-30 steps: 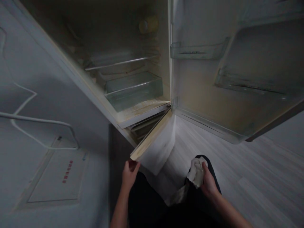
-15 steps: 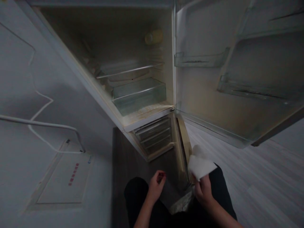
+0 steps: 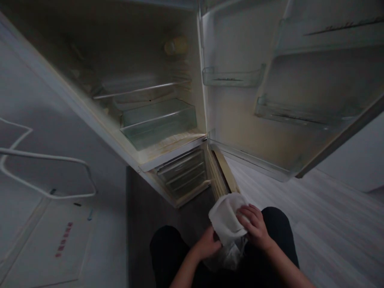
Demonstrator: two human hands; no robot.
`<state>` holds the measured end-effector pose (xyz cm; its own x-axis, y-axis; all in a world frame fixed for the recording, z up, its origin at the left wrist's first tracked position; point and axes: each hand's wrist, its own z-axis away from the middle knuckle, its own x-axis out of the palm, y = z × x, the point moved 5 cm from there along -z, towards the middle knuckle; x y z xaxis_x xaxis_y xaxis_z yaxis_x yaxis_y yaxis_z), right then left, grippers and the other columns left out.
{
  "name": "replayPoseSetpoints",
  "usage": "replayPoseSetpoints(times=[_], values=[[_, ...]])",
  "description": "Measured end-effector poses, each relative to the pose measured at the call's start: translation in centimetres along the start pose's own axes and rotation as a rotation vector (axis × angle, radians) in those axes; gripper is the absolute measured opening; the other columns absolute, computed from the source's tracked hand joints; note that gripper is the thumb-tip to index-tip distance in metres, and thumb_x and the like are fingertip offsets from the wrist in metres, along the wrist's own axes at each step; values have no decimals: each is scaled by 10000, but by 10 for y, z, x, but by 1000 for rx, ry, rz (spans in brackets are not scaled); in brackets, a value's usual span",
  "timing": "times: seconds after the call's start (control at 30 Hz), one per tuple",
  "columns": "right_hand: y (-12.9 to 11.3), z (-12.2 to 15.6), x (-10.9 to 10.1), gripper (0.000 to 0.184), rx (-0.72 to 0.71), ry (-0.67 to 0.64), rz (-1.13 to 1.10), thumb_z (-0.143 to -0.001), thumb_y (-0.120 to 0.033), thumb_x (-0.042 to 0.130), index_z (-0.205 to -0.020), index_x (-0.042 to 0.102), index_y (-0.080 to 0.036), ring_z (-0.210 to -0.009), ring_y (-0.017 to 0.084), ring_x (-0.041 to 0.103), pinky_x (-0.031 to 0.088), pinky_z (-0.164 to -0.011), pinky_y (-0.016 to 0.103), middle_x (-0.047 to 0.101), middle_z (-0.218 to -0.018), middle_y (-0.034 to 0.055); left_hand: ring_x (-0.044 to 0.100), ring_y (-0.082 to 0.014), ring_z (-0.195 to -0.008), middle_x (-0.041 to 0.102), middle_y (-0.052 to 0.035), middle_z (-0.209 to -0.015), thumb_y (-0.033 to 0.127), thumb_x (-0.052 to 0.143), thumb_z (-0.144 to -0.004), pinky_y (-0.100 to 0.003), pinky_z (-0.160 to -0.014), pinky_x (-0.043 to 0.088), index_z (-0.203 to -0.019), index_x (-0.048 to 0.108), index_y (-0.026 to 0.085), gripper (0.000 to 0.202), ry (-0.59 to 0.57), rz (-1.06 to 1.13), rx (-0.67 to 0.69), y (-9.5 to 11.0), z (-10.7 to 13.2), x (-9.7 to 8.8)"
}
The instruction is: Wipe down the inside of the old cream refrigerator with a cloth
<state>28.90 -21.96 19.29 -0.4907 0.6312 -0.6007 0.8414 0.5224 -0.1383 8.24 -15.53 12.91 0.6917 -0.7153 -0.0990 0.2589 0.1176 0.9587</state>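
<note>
Wall lettering [image 3: 64,240] looks blurred; right hand [image 3: 254,227] holds white cloth [image 3: 225,218].

The refrigerator compartment's stained bottom [image 3: 169,147] carries a translucent crisper drawer [image 3: 165,127] below a shelf [image 3: 142,90]; grey wood-grain planks form the room's floor [image 3: 327,232].

"What colour's the cloth [image 3: 224,218]?"
"Plain white, and the trousers [image 3: 166,248] are black"
"And the floor [image 3: 333,236]?"
"Grey, with paler streaks"
"What about the fridge [image 3: 174,153]?"
"Off-white, with a pale green drawer [image 3: 162,126] and a yellowed cream lower door [image 3: 227,170]; red characters [image 3: 64,240] on the pale panel [image 3: 45,260]"
</note>
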Motion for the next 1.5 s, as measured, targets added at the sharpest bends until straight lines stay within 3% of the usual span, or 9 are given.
replayPoseSetpoints(times=[0.1,0.3,0.47,0.6,0.83,1.0,1.17,1.37,1.5], values=[[23,18,-14,379,129,62,49,-968,-325,532,-1299,697,-247,-1231,322,600,479,-1065,559,627,-1300,146,548,-375,-1404,591,-168,-1524,520,805,-807,-573,-1226,383,-1488,556,207,790,-24,-44,8,-3,-1,-9],[65,43,-49,403,495,234,176,-939,-244,508,-1300,689,-246,-1201,335,580,503,-977,535,574,-1326,145,615,-318,-1333,632,-143,-1462,471,763,-844,-530,-1162,440,-1424,593,254,642,-80,-67,5,-4,-8,-4],[88,57,-72,347,436,240,276,-880,-245,551,-1194,696,-221,-1328,384,523,442,-1092,606,545,-1373,155,636,-299,-1290,637,-131,-1448,459,749,-860,-501,-1135,453,-1395,608,255,590,-113,-52,3,-6,-2,9],[120,66,-72,338,542,211,264,-878,-292,562,-1200,592,-194,-1402,401,446,419,-1116,651,452,-1476,185,645,-286,-1250,639,-130,-1424,491,751,-854,-483,-1119,462,-1356,624,249,572,-95,-9,-29,-21,8,10],[157,68,-50,533,571,294,393,-906,-377,633,-1382,450,-220,-1490,386,267,324,-1209,631,379,-1389,158,656,-279,-1194,644,-133,-1382,540,784,-810,-461,-1080,481,-1296,644,240,589,-93,52,-80,-44,16,14],[179,74,-48,792,731,402,316,-814,-473,669,-1484,361,-185,-1341,378,406,391,-1129,598,403,-1411,195,639,-269,-1217,635,-128,-1393,546,782,-805,-433,-1043,501,-1310,621,239,613,-141,33,-113,-42,13,22],[198,76,-51,827,802,441,221,-737,-536,709,-1420,409,-178,-1335,368,418,378,-1147,577,427,-1389,188,636,-264,-1219,639,-123,-1389,532,765,-823,-442,-1060,493,-1313,614,239,590,-148,29,-83,-36,9,26],[210,77,-56,882,837,380,187,-672,-561,716,-1399,396,-177,-1329,376,417,405,-1120,575,406,-1390,200,631,-288,-1227,620,-150,-1413,563,780,-804,-470,-1064,497,-1321,612,225,640,-161,46,-94,-39,11,32],[214,83,-67,887,842,231,136,-707,-514,685,-1446,370,-139,-1343,380,447,431,-1100,566,399,-1420,237,626,-293,-1240,619,-149,-1417,593,787,-796,-474,-1083,483,-1326,616,231,665,-193,52,-94,-43,16,33]])
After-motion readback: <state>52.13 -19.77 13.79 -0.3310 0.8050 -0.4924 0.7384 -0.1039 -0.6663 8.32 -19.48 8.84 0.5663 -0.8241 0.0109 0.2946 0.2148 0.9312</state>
